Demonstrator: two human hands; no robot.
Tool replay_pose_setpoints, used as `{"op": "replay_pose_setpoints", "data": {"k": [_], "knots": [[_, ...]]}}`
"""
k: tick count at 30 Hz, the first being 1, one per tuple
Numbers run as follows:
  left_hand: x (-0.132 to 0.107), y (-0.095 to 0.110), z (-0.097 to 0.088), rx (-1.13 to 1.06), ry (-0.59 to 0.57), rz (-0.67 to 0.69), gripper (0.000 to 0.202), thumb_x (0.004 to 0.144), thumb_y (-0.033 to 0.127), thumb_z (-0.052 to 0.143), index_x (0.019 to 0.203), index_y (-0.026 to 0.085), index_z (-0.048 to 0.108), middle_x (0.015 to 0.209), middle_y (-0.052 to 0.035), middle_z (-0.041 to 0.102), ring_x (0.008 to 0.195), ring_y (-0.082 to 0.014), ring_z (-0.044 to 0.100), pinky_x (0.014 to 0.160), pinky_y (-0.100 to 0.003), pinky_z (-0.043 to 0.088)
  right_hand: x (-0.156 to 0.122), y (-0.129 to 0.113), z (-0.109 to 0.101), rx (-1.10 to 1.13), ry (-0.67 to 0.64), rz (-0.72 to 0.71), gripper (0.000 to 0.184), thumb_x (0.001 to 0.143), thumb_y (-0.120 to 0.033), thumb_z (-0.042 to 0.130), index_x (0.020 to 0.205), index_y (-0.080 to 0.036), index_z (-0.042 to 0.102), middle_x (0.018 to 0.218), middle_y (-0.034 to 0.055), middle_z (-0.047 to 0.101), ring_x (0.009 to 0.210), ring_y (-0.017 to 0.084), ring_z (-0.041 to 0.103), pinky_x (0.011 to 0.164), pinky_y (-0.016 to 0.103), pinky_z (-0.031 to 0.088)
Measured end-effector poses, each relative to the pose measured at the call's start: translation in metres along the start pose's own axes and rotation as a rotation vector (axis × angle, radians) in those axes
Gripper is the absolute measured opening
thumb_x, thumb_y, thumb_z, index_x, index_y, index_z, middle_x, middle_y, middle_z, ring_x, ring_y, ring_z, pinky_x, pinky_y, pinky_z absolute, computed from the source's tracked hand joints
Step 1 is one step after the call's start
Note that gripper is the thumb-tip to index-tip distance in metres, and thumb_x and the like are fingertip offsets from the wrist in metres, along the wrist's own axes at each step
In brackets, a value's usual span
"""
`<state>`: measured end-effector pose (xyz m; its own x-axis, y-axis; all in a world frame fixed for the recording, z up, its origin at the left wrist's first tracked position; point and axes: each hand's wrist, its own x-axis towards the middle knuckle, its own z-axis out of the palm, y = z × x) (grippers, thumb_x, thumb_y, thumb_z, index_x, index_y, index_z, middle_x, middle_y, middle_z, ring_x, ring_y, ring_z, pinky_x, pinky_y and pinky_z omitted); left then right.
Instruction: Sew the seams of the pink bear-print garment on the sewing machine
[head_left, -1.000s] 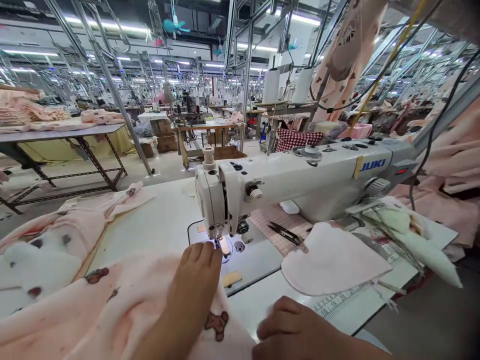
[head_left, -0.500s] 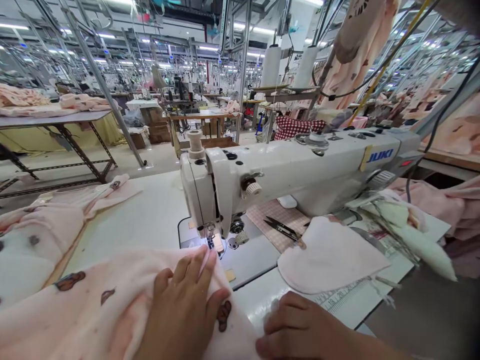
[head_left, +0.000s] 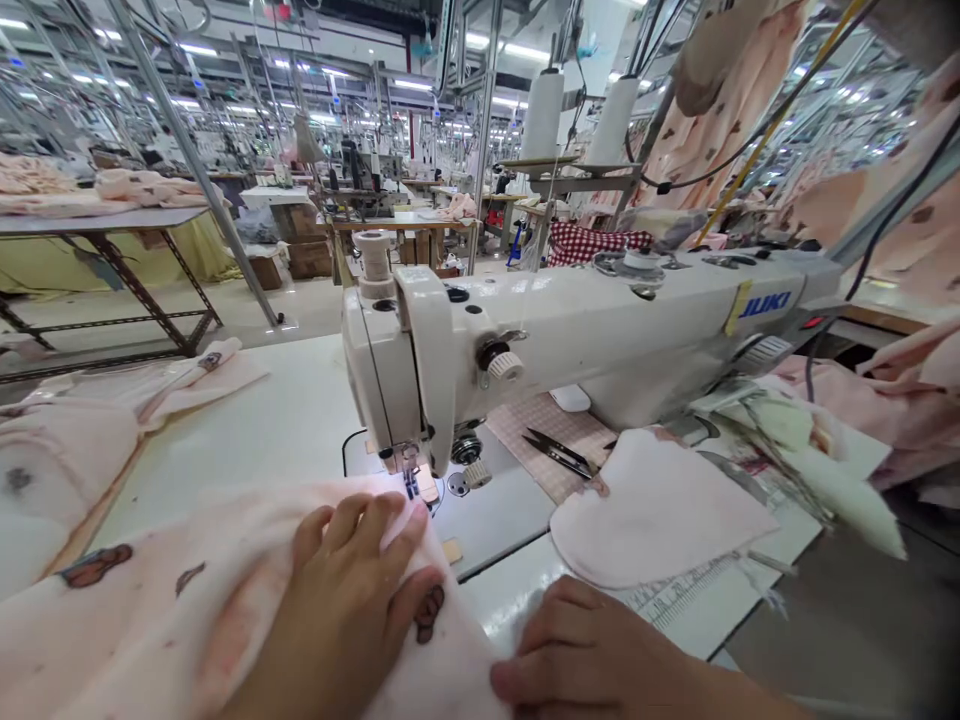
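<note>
A pale pink plush fabric [head_left: 150, 610] with brown bear prints stretches across the lower left, its edge reaching the presser foot [head_left: 410, 478] of a white sewing machine [head_left: 555, 320]. On top of it, close to the foot, my left hand [head_left: 349, 590] lies with fingers stretched forward and slightly apart. My right hand [head_left: 585, 645] is at the fabric's right edge, fingers curled and thumb against the cloth. The exact grip under the right fingers is hidden. A heart-shaped pale pink piece [head_left: 652, 515] lies beyond the right hand.
Black thread snips [head_left: 559, 455] rest on a checked cloth [head_left: 517, 425] beside the heart-shaped piece. A printed ruler scale [head_left: 667, 600] runs along the table's front. More pink fabric [head_left: 82, 430] lies at left. Thread cones [head_left: 541, 115] stand behind the machine.
The view has shifted slightly, so the machine appears further left. The fabric and my left hand have moved a little to the left. Both hands keep much the same pose.
</note>
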<state>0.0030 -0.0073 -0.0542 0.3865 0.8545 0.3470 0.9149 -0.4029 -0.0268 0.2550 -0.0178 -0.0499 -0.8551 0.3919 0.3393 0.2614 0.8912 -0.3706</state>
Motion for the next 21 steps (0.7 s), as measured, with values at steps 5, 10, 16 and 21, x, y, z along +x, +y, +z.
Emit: {"op": "replay_pose_setpoints", "data": {"k": [5, 10, 16, 21], "knots": [[0.021, -0.021, -0.007, -0.079, -0.062, 0.272, 0.019, 0.088, 0.019, 0.050, 0.099, 0.022, 0.065, 0.090, -0.0019, 0.065, 0.086, -0.0220, 0.054, 0.075, -0.038, 0.039, 0.022, 0.016, 0.004, -0.063, -0.001, -0.117, 0.011, 0.090, -0.020, 0.049, 0.088, -0.019, 0.059, 0.100, 0.0004, 0.069, 0.081, 0.015, 0.054, 0.071, 0.031, 0.038], [0.007, 0.018, -0.027, -0.213, 0.123, 0.103, 0.017, 0.089, 0.019, 0.043, 0.083, 0.021, 0.058, 0.078, -0.0010, 0.063, 0.072, -0.0183, 0.056, 0.070, -0.035, 0.040, 0.032, 0.023, 0.004, -0.092, 0.083, -0.252, 0.016, 0.097, -0.020, 0.045, 0.096, -0.016, 0.061, 0.083, 0.0009, 0.068, 0.073, 0.013, 0.053, 0.069, 0.028, 0.038], [-0.045, 0.084, 0.001, -0.090, 0.265, -0.018, 0.032, 0.093, 0.039, 0.032, 0.103, 0.016, 0.052, 0.096, -0.0108, 0.066, 0.089, -0.0253, 0.061, 0.092, -0.049, 0.037, 0.025, 0.022, 0.005, -0.051, 0.079, -0.243, 0.022, 0.087, -0.015, 0.043, 0.073, -0.014, 0.060, 0.076, 0.0046, 0.064, 0.071, 0.016, 0.051, 0.065, 0.030, 0.040], [-0.061, 0.069, 0.019, -0.002, 0.288, 0.185, 0.023, 0.091, 0.039, 0.046, 0.102, 0.023, 0.057, 0.104, -0.0063, 0.067, 0.099, -0.0218, 0.062, 0.110, -0.050, 0.025, 0.012, 0.010, -0.010, -0.109, -0.107, -0.260, 0.016, 0.089, -0.023, 0.053, 0.087, -0.012, 0.064, 0.108, 0.0064, 0.065, 0.087, 0.018, 0.054, 0.074, 0.033, 0.043]]}}
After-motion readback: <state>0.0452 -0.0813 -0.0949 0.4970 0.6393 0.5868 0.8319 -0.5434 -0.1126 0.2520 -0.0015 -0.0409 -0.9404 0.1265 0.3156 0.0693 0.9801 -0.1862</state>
